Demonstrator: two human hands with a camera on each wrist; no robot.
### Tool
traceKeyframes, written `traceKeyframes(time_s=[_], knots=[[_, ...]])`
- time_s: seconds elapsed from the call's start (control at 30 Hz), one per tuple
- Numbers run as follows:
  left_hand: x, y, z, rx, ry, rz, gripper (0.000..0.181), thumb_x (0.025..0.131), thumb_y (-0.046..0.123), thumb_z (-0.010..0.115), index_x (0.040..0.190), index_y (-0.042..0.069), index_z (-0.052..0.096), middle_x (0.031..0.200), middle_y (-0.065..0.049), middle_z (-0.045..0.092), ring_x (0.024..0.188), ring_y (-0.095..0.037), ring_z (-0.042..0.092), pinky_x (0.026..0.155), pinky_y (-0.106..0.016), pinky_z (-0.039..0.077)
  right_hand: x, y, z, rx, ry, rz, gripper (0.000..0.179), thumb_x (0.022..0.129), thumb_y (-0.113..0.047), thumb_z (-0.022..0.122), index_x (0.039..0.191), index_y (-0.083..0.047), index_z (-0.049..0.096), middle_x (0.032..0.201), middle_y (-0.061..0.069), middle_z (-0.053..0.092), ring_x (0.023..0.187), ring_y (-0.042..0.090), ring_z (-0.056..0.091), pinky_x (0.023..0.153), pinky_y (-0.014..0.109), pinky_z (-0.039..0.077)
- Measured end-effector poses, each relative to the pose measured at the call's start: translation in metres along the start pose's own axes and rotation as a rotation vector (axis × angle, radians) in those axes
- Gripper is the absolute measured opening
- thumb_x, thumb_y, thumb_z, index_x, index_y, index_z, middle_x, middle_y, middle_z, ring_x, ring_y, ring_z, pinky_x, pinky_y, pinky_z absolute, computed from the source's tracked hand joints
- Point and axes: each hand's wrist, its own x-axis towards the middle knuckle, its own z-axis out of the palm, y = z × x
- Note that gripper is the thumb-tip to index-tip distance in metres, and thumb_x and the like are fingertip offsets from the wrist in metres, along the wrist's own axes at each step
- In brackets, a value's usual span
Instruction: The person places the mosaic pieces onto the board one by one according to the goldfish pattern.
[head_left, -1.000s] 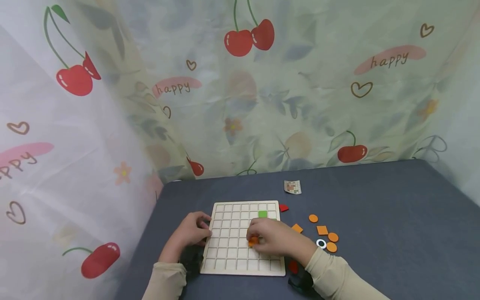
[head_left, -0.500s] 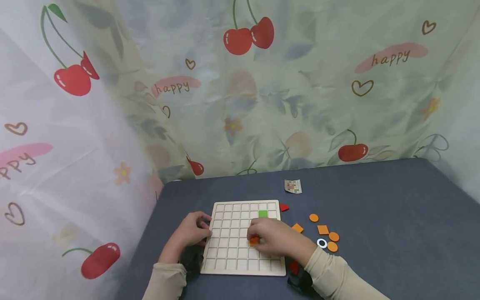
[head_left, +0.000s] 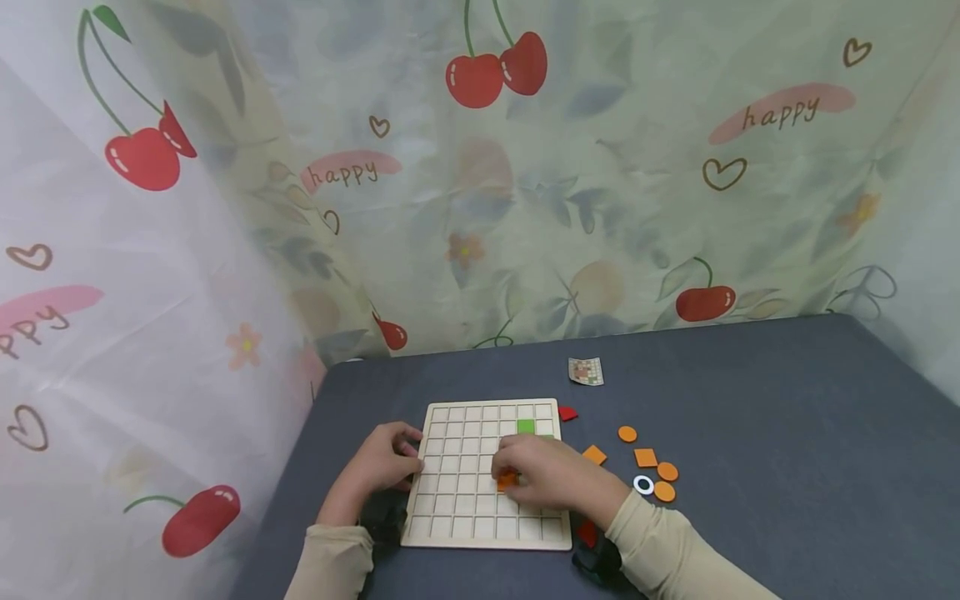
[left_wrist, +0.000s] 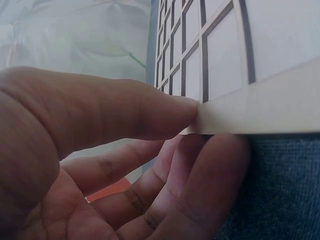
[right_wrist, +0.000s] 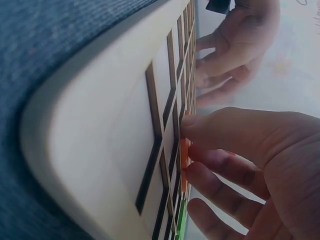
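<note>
On the table lies a pale wooden grid board (head_left: 453,505) with square cells. My left hand (head_left: 381,460) grips its left edge, thumb (left_wrist: 170,117) on the rim and fingers beneath or beside it. My right hand (head_left: 551,473) reaches over the right half, thumb and fingertips pinching an orange square tile (head_left: 507,482) at a cell. More orange (right_wrist: 184,170) shows by those fingertips in the right wrist view, partly covered by them. A green square tile (head_left: 526,427) fills a cell near the board's top right; another bit of green is mostly hidden behind the right hand.
Right of the board lie an orange square (head_left: 645,457), a second orange square (head_left: 595,454), several orange discs (head_left: 627,433) and a white ring-shaped piece (head_left: 643,485). Red pieces (head_left: 567,413) sit by the board's right edge. A small printed grid card (head_left: 586,372) lies farther back.
The right hand's fingers shift very slightly over the orange tile. The left hand and the board stay in place; the head view drifts a little.
</note>
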Motion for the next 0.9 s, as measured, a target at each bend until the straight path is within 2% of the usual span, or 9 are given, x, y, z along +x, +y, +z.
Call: traceKeyframes(time_s=[0.13, 0.3, 0.43, 0.57, 0.77, 0.9], knots=[[-0.001, 0.002, 0.0, 0.001, 0.002, -0.003, 0.042, 0.085, -0.002, 0.077, 0.126, -0.001, 0.068, 0.093, -0.014, 0.066, 0.071, -0.023, 0.068, 0.058, -0.04, 0.064, -0.001, -0.002, -0.003, 0.014, 0.005, 0.0, 0.015, 0.088, -0.008, 0.081, 0.101, -0.017, 0.08, 0.097, -0.005, 0.069, 0.082, 0.006, 0.058, 0.073, 0.022, 0.054], [0.0, 0.001, 0.001, -0.009, 0.002, -0.008, 0.042, 0.085, -0.003, 0.076, 0.126, -0.002, 0.068, 0.093, -0.015, 0.066, 0.072, -0.024, 0.068, 0.058, -0.039, 0.064, -0.011, 0.005, -0.012, 0.06, 0.006, 0.048, 0.018, 0.09, -0.007, 0.076, 0.104, -0.018, 0.08, 0.103, -0.006, 0.07, 0.091, 0.008, 0.065, 0.079, 0.025, 0.058], [0.001, 0.003, 0.001, -0.012, -0.004, -0.011, 0.042, 0.086, -0.002, 0.076, 0.127, -0.002, 0.067, 0.095, -0.015, 0.066, 0.073, -0.024, 0.068, 0.059, -0.039, 0.064, -0.028, 0.021, -0.026, 0.098, 0.018, 0.09, 0.015, 0.094, -0.009, 0.075, 0.107, -0.017, 0.079, 0.106, -0.005, 0.07, 0.09, 0.01, 0.065, 0.078, 0.027, 0.057], [-0.001, 0.005, 0.001, -0.004, -0.001, -0.019, 0.042, 0.086, -0.002, 0.077, 0.127, -0.001, 0.068, 0.095, -0.015, 0.066, 0.074, -0.024, 0.068, 0.06, -0.039, 0.064, -0.045, 0.041, -0.037, 0.089, 0.004, 0.121, 0.019, 0.097, -0.003, 0.069, 0.106, -0.016, 0.079, 0.108, -0.004, 0.07, 0.085, 0.008, 0.06, 0.077, 0.026, 0.055], [-0.003, 0.006, -0.001, 0.001, 0.004, -0.023, 0.042, 0.086, -0.002, 0.076, 0.127, -0.001, 0.068, 0.095, -0.015, 0.065, 0.075, -0.024, 0.067, 0.061, -0.04, 0.064, -0.065, 0.061, -0.046, 0.085, -0.073, 0.183, 0.032, 0.092, 0.004, 0.066, 0.112, -0.018, 0.079, 0.113, -0.006, 0.068, 0.099, 0.012, 0.062, 0.089, 0.036, 0.059], [-0.003, 0.005, -0.001, -0.003, 0.006, -0.025, 0.041, 0.086, -0.002, 0.076, 0.126, -0.001, 0.068, 0.094, -0.015, 0.065, 0.075, -0.024, 0.067, 0.06, -0.04, 0.064, -0.074, 0.069, -0.049, 0.077, -0.079, 0.185, 0.033, 0.09, 0.003, 0.071, 0.112, -0.021, 0.079, 0.113, -0.008, 0.067, 0.101, 0.013, 0.061, 0.091, 0.039, 0.058]])
